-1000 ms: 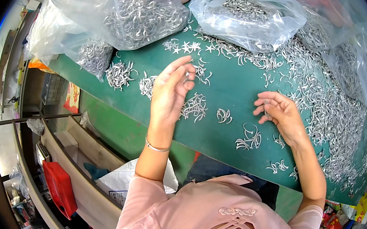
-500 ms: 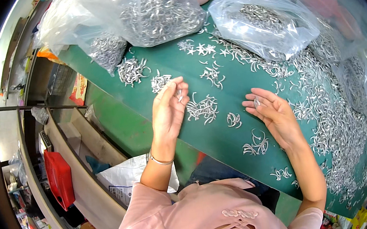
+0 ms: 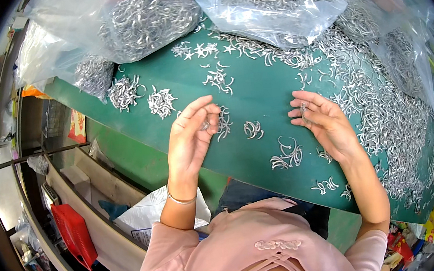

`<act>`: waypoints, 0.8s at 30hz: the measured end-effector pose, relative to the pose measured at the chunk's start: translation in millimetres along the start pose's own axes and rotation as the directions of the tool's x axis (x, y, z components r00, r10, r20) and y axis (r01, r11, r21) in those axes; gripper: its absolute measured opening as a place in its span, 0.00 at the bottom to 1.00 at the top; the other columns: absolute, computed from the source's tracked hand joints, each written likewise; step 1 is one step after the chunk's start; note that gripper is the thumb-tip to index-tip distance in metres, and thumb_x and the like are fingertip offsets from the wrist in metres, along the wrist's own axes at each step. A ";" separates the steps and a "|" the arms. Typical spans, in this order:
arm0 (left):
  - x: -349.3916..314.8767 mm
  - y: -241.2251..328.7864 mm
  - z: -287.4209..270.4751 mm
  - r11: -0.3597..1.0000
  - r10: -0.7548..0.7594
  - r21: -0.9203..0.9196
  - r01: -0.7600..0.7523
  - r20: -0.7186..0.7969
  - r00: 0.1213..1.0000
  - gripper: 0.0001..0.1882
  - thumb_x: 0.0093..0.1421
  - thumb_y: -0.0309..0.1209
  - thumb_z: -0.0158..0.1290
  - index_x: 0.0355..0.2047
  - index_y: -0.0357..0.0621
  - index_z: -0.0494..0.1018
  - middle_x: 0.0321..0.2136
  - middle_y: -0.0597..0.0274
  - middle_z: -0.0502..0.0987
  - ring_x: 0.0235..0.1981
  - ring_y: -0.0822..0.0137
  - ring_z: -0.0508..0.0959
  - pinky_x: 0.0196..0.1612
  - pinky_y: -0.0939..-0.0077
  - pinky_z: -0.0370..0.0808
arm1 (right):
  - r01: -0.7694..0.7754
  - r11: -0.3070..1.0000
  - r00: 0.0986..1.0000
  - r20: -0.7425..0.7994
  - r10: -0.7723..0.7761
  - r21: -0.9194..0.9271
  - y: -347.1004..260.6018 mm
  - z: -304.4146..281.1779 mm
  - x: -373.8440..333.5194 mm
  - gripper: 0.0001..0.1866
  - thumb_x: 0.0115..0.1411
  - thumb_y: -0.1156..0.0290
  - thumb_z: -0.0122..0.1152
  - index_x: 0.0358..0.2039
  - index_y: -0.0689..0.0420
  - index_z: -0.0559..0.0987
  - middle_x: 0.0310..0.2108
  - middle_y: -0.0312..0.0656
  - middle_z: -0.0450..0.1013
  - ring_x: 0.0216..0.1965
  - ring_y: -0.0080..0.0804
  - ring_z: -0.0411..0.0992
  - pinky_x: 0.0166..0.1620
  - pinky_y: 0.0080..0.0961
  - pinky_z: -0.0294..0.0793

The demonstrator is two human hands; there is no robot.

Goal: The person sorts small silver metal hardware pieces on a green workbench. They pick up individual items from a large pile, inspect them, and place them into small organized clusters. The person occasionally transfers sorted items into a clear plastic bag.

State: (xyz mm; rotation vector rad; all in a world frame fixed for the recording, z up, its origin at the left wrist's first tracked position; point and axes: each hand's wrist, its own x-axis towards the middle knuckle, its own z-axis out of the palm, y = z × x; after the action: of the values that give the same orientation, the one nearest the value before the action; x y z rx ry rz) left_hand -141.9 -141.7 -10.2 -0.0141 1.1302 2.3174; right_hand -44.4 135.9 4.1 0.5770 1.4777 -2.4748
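Observation:
My left hand (image 3: 190,141) is raised over the near edge of the green table (image 3: 256,104), fingers curled around a small silvery metal piece (image 3: 204,125). It partly hides a little heap of curved pieces (image 3: 224,125) behind it. To the right, my right hand (image 3: 329,125) pinches a thin, curved silvery metal piece (image 3: 304,112) between thumb and fingers. Between the hands lie a small cluster of curved pieces (image 3: 253,129) and a looser one (image 3: 287,155). Beyond my left hand sits a heap of short silvery pieces (image 3: 162,102).
Loose curved pieces (image 3: 394,142) spread thickly over the table's right side. Clear plastic bags of metal pieces (image 3: 148,25) stand along the far side, one bag (image 3: 272,8) gaping wide. A red plastic basket (image 3: 74,234) and shelving (image 3: 102,212) are at the left.
The view has swung, shifting the table's contents left and up. My left hand has come away from the heap of short pieces toward the curved ones. My right hand stays raised, slightly farther right.

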 end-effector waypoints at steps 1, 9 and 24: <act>-0.6 -1.9 0.5 0.999 0.001 0.033 -0.002 0.013 1.000 0.17 0.66 0.22 0.50 0.54 0.31 0.70 0.41 0.54 0.79 0.36 0.71 0.75 0.38 0.79 0.73 | 0.010 0.999 1.000 -0.011 -0.010 -0.034 0.0 -1.6 -0.2 0.21 0.63 0.80 0.50 0.58 0.66 0.69 0.54 0.48 0.70 0.52 0.35 0.71 0.56 0.31 0.71; -7.4 0.8 -2.3 0.987 0.071 0.149 -0.063 -0.046 0.996 0.17 0.65 0.22 0.52 0.54 0.30 0.70 0.41 0.55 0.78 0.35 0.73 0.73 0.36 0.81 0.72 | 0.000 1.000 0.998 -0.062 0.001 0.016 -3.6 0.1 -2.0 0.20 0.63 0.83 0.47 0.56 0.66 0.72 0.55 0.48 0.70 0.52 0.34 0.72 0.55 0.29 0.71; -8.6 -3.1 -9.7 0.969 0.160 0.194 -0.154 -0.017 0.987 0.16 0.66 0.23 0.51 0.53 0.28 0.71 0.39 0.56 0.77 0.34 0.73 0.72 0.35 0.81 0.72 | 0.117 0.969 0.987 -0.082 -0.137 -0.220 11.6 -29.5 -35.9 0.17 0.64 0.83 0.49 0.52 0.64 0.76 0.46 0.42 0.76 0.43 0.26 0.73 0.48 0.23 0.72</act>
State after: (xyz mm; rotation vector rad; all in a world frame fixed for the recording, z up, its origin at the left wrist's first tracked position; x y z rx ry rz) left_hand -135.4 -151.4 -16.7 0.1145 1.4130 2.3410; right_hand -1.1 155.2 -2.3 0.5845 1.8446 -2.3646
